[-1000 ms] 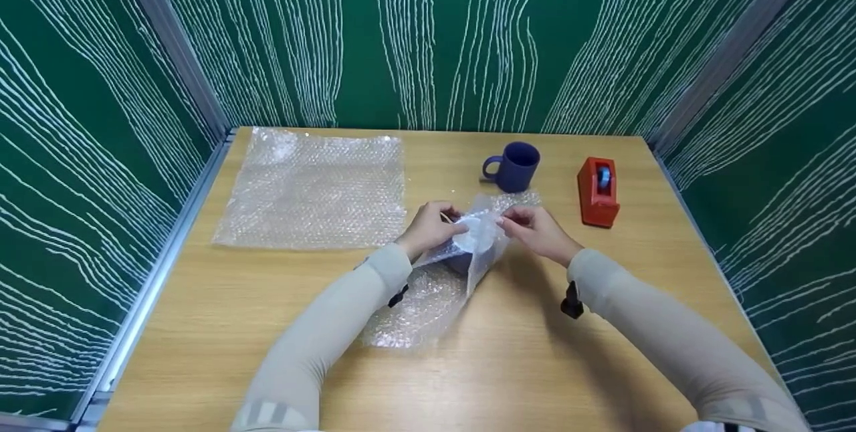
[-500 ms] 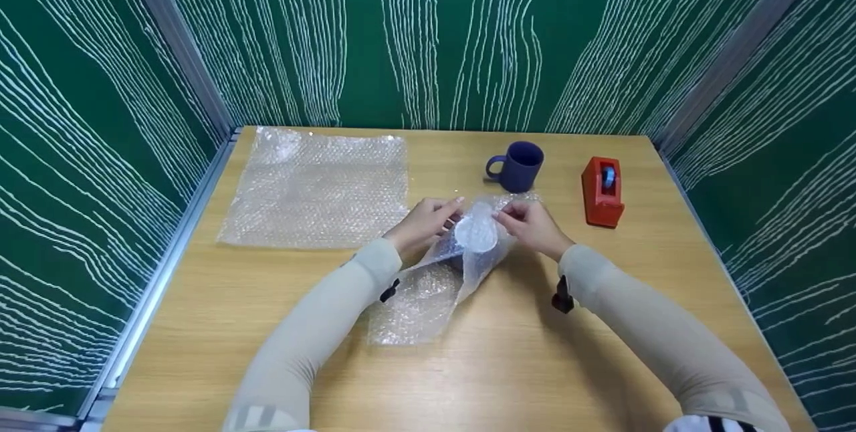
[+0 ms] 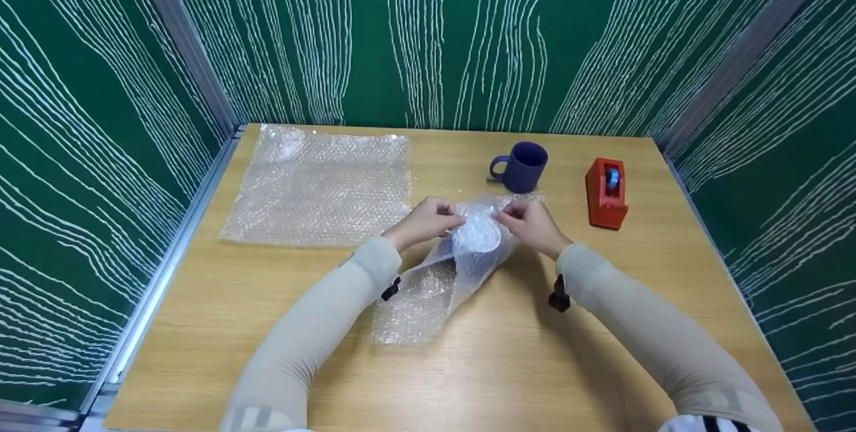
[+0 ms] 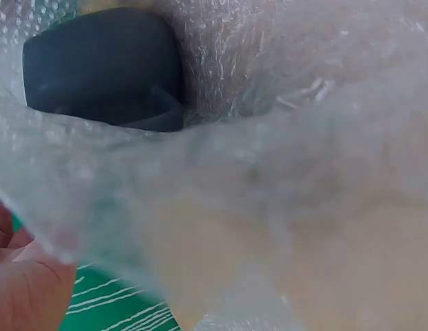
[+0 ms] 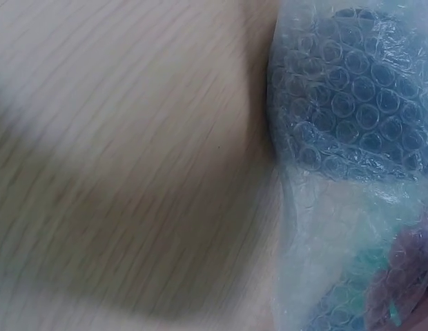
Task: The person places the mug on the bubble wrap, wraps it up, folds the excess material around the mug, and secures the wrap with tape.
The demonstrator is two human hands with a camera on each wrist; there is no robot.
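Observation:
A dark mug (image 4: 103,65) is partly wrapped in a sheet of bubble wrap (image 3: 418,305) mid-table. Its pale round end (image 3: 477,237) shows through the plastic in the head view; the left wrist view shows its dark side and handle. My left hand (image 3: 425,223) pinches the wrap at the left of that end. On the other side, my right hand (image 3: 533,225) pinches the wrap's upper edge between thumb and fingers. In the right wrist view, bubbles cover the mug's side, and the right fingers (image 5: 411,276) appear blurred through the film.
A second bubble wrap sheet (image 3: 321,184) lies flat at the back left. Behind my right hand stands a blue mug (image 3: 525,168), handle to the left. A red tape dispenser (image 3: 606,194) is at the right. Green walls (image 3: 414,37) border the wooden table (image 3: 508,372).
My left hand let go of the wrap with its thumb raised, then pinched it again beside the pale end. The wrap now lies over that end. My right hand keeps its pinch.

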